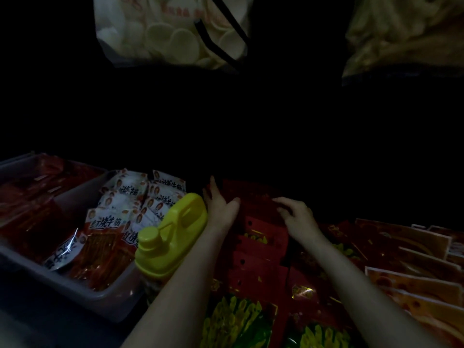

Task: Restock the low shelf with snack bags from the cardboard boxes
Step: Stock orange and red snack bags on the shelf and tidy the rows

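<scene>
Both hands reach forward over a row of red snack bags (258, 249) that stand overlapped, one behind the next, along the middle of the low shelf (326, 151), whose back is lost in the dark. The left hand (219, 204) lies at the left edge of that row with its fingers (213, 187) straight and close together, the thumb spread toward the bags; it appears to press or steady the rearmost ones so that the row stays upright. The right hand (297, 217) hovers just above the same bags, fingers loosely bent and narrow, holding nothing that can be seen; it looks ready to nudge or straighten a bag.

Touching the left forearm stands a yellow jug (167, 241) with a cap and handle, at the right corner of a grey tub (75, 290). The tub holds red and white snack packets (130, 202) piled loosely, probably a sorted kind kept apart. Along the right edge of the shelf orange bags (411, 270) lean in a fanned row, fronts outward so that they can be read. Nearest the camera lie bags with yellow and green print (233, 320). Above hang two clear bags of pale round crisps (170, 33).

No cardboard box is in view, so the step in hand seems to be tidying stock already placed.
</scene>
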A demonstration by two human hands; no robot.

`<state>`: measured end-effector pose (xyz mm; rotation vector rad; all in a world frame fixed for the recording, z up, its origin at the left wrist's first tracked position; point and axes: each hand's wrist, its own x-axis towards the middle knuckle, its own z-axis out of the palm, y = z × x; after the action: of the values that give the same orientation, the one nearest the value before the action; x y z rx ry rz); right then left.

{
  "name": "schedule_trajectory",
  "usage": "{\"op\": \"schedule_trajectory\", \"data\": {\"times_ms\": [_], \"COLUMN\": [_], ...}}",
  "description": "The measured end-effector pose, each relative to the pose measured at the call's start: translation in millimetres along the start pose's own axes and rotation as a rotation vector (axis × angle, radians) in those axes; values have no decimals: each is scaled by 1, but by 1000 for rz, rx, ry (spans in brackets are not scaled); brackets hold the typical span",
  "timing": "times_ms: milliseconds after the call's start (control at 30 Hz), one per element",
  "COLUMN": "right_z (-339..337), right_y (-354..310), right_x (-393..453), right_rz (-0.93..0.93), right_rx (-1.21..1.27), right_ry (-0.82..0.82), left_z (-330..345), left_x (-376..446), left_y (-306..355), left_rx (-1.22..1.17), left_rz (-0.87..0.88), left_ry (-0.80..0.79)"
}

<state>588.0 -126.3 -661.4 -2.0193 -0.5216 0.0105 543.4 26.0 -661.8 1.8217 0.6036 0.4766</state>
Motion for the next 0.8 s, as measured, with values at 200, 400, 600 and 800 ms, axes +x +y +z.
{"op": "schedule_trajectory", "data": {"times_ms": [200,400,600,800], "right_z": [-2,5,4,-27], "right_y": [-2,-6,-1,10], "right_x": [13,29,16,-5], "right_rz": [-14,-61,21,-7], "right_rx": [-6,-67,-44,-187], "right_ry": [-51,-163,-236,197], "left_z": [0,-1,2,-3], "left_x": [0,-1,-7,-15], "left_y": [-4,-10,-9,-2], "left_rx": [-21,37,188,165], "left_rz": [75,182,-28,-27], "left_ry": [1,-15,-93,-118]}}
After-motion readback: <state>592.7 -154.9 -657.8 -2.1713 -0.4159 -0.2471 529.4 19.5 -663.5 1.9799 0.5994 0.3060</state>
